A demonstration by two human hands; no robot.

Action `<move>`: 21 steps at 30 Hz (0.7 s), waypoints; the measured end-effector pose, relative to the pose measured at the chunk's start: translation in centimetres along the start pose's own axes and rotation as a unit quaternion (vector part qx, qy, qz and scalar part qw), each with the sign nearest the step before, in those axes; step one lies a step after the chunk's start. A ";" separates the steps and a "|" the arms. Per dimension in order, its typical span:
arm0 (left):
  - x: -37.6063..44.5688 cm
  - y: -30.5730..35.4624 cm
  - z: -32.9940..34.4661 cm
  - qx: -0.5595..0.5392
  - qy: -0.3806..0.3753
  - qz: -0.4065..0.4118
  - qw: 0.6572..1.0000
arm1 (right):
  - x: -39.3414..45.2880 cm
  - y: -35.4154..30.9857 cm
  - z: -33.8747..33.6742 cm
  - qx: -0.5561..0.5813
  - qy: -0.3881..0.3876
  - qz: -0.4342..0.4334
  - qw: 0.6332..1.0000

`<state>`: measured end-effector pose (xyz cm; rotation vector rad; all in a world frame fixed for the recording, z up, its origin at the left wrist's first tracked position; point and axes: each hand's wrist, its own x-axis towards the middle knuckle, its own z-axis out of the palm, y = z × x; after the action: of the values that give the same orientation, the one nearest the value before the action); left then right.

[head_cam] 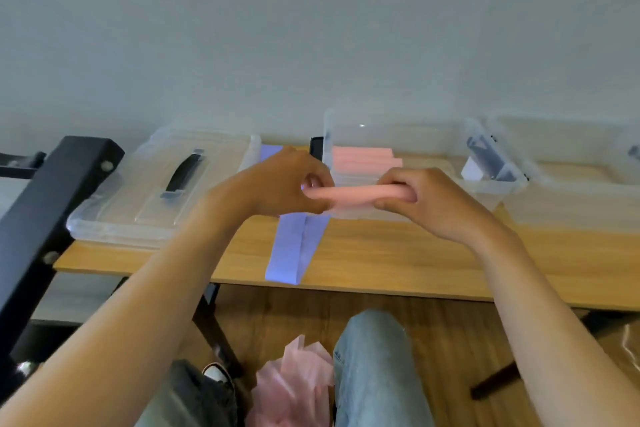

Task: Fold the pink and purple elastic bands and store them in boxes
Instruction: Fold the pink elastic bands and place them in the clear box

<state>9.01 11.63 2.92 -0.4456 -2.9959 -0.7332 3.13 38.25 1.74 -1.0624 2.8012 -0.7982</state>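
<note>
Above the near edge of the wooden table (398, 263), both hands met at the middle of the head view with a folded pink band (353, 197) stretched between them. The left hand (277, 184) had its fingers curled round the band's left end, and the right hand (426, 201) gripped the right end the same way, so the band sat level and taut, probably to square the fold before it went away. Just beyond the hands stood a clear box (485, 180) already holding a stack of folded pink bands (363, 158), which likely explained why the fold was being made right there, a short reach from its place. A purple band (294, 246) lay flat on the table under the hands, running from the near edge toward the far side, apparently waiting its turn. To the left lay a clear lid (156, 191) with a dark handle, set aside so the box stayed open. Near the person's knee (374, 357), a loose heap of pink bands (298, 381) waited below the table.

How many layers the held band had could not be made out, since the fingers covered both ends. The purple band's far end was hidden behind the left hand. A second clear box (571, 163) at far right was cut off by the frame, and its contents were too blurred to tell.
</note>
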 end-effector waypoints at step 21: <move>19.8 -0.9 4.0 0.370 -0.081 0.012 0.926 | 14.5 9.1 -0.8 -0.321 -0.102 0.031 0.941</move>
<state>-10.04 17.99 0.78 -0.5004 -3.0868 0.4721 -13.62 35.25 0.08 -1.0229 2.9384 0.2604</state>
